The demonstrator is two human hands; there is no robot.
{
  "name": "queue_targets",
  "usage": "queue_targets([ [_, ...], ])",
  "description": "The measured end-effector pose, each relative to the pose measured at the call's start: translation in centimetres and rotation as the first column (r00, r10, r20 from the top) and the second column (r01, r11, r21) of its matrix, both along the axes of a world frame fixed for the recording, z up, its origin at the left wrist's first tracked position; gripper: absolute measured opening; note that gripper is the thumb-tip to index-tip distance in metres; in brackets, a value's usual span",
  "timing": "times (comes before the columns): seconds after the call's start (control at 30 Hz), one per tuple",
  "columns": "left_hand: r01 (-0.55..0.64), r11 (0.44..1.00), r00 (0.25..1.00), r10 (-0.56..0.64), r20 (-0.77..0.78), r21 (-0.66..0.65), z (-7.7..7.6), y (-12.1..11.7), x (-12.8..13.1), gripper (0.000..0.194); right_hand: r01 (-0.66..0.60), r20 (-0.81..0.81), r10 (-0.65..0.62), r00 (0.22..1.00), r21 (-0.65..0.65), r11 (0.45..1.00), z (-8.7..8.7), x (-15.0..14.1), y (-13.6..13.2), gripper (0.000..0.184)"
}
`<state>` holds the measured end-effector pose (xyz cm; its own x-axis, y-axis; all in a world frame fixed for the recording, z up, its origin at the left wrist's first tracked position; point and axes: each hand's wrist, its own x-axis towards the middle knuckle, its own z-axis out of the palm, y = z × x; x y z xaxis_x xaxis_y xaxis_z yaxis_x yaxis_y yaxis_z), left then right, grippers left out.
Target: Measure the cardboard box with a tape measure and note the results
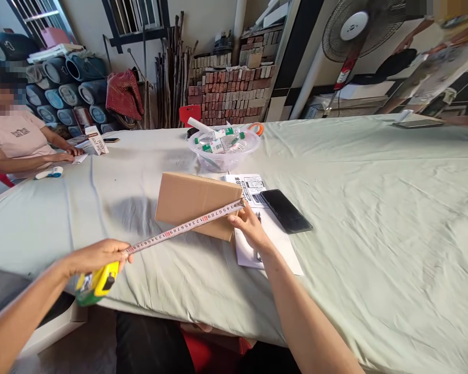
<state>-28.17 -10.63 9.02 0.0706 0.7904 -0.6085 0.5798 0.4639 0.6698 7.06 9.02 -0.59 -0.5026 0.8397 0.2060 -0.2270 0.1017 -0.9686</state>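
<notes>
A closed brown cardboard box (191, 200) lies on the pale green cloth of the table (374, 208). A tape measure runs across the box's near side. My left hand (95, 257) is closed on the yellow tape measure case (97, 283), off the table's near edge. My right hand (247, 223) pinches the end of the tape blade (179, 228) at the box's right corner. The blade is stretched tight between both hands.
A black phone (285, 210) and printed papers (253, 189) lie right of the box. Behind it stands a clear bowl (223, 148) of small tubes. Another person (13, 137) sits at the left end of the table. A fan (359, 28) stands behind the table.
</notes>
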Motion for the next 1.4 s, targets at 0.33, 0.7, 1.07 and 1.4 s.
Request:
queue_targets([
  [0.33, -0.468, 0.883, 0.779, 0.406, 0.478, 0.012, -7.6, -5.4, 12.6, 0.042, 0.014, -0.008, -0.015, 1.0, -0.126, 0.992, 0.3, -0.2, 0.0, 0.09],
  [0.7, -0.539, 0.838, 0.782, 0.465, 0.414, 0.078, -8.3, -6.8, 16.4, 0.04, 0.091, -0.047, -0.105, 0.993, -0.239, 0.967, 1.2, -0.3, -0.3, 0.08],
  [1.07, -0.569, 0.822, 0.743, 0.497, 0.449, 0.031, -8.3, -7.0, 16.6, 0.041, 0.08, -0.194, -0.109, 0.975, -0.152, 0.985, 1.1, -1.5, -0.9, 0.104],
  [1.4, -0.511, 0.839, 0.594, 0.502, 0.629, -0.187, -8.3, -6.3, 15.9, 0.029, 0.193, 0.209, -0.309, 0.928, 0.438, 0.878, -1.4, -3.7, -1.0, 0.116],
])
